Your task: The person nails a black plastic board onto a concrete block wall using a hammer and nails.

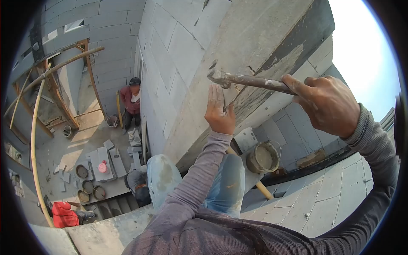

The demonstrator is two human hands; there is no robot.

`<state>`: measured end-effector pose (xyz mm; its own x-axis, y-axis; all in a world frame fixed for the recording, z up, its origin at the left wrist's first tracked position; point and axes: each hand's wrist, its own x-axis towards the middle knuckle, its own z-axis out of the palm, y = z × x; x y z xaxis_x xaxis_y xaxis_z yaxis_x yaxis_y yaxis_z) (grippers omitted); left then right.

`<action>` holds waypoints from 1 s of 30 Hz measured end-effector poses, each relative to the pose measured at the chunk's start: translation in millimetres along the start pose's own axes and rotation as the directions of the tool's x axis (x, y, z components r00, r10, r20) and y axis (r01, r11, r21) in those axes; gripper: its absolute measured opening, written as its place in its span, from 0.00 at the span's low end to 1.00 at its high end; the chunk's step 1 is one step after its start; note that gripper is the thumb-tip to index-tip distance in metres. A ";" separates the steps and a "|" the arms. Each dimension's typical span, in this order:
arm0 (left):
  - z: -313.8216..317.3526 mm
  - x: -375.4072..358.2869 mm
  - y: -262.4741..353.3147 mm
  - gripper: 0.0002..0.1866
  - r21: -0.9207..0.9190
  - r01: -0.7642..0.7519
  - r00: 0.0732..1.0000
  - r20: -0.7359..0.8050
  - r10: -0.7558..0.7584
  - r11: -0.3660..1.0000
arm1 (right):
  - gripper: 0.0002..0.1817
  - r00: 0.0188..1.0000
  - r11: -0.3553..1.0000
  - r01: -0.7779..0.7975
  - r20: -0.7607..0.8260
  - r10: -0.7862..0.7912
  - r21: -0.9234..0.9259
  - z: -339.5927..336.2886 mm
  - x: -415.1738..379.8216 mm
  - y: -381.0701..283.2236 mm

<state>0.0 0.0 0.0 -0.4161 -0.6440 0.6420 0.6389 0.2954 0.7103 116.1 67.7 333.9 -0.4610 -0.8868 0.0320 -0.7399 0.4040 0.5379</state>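
Observation:
My right hand (325, 102) is closed round the handle of a hammer (255, 81), which reaches leftward across the concrete beam (238, 42). Its head is stained with mortar and lies just above the fingertips of my left hand (220, 112). That hand rests against the beam with its fingers stretched upward and the thumb apart; whitish dust coats the fingers. Whether anything small sits under the hammer head at the fingertips is hidden. A rough, chipped edge of the beam runs beside the left thumb.
A bucket of mortar (262, 157) stands right of my knees. Far below on the floor are grey blocks (119, 161), several round pans and a pink object (103, 167). A person in dark red (129, 100) and another in a red top (64, 214) are down there. Bamboo poles (35, 144) lean at left.

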 end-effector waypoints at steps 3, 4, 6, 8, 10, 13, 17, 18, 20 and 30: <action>8.0 26.6 -10.3 0.35 -0.033 -0.073 0.997 -0.010 0.072 0.997 | 0.36 0.870 0.949 -0.201 0.400 0.288 -0.244 -9.5 5.9 -4.2; 15.0 27.6 -7.4 0.35 -0.039 -0.067 0.997 -0.027 0.066 0.997 | 0.32 0.980 0.987 -0.126 0.139 0.139 -0.103 -5.8 3.1 -6.3; 12.7 22.9 -7.5 0.35 -0.027 -0.054 0.998 -0.015 0.053 0.998 | 0.30 0.942 0.994 0.105 -0.323 -0.091 0.024 14.2 6.2 -8.0; 8.3 17.0 -4.5 0.35 -0.028 -0.037 0.999 -0.014 0.037 0.999 | 0.31 0.984 0.993 -0.087 0.146 0.098 -0.075 1.3 11.7 -10.2; 2.9 5.5 -5.8 0.35 -0.015 -0.025 1.000 -0.001 0.025 1.000 | 0.32 0.775 0.942 -0.214 0.542 0.325 -0.258 -18.1 14.3 -18.5; 5.9 4.4 0.5 0.36 -0.012 0.010 1.000 -0.025 -0.010 1.000 | 0.33 0.904 0.984 -0.061 0.408 0.126 -0.168 -23.4 22.4 -17.0; 2.2 2.8 -1.3 0.35 -0.009 0.018 1.000 0.000 -0.018 1.000 | 0.32 0.981 0.991 -0.062 0.175 0.082 -0.118 2.0 17.3 -13.7; -1.0 -0.4 -1.1 0.35 -0.013 0.012 1.000 0.013 -0.012 1.000 | 0.33 0.852 0.939 -0.138 0.445 0.274 -0.314 -3.0 16.8 -15.9; 1.7 3.9 -2.5 0.36 0.002 0.019 1.000 -0.015 -0.019 1.000 | 0.33 0.926 0.953 -0.078 0.334 0.178 -0.293 -25.2 22.9 -20.9; 0.1 9.7 0.6 0.28 0.003 0.051 0.995 -0.085 -0.051 0.999 | 0.35 0.934 0.961 -0.077 0.317 0.163 -0.267 -17.2 19.0 -23.8</action>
<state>-3.7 -6.0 6.6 -0.3915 -0.7156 0.5784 0.6146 0.2644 0.7432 133.4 37.4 336.1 -0.7068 -0.6914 -0.1498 -0.5443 0.3962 0.7395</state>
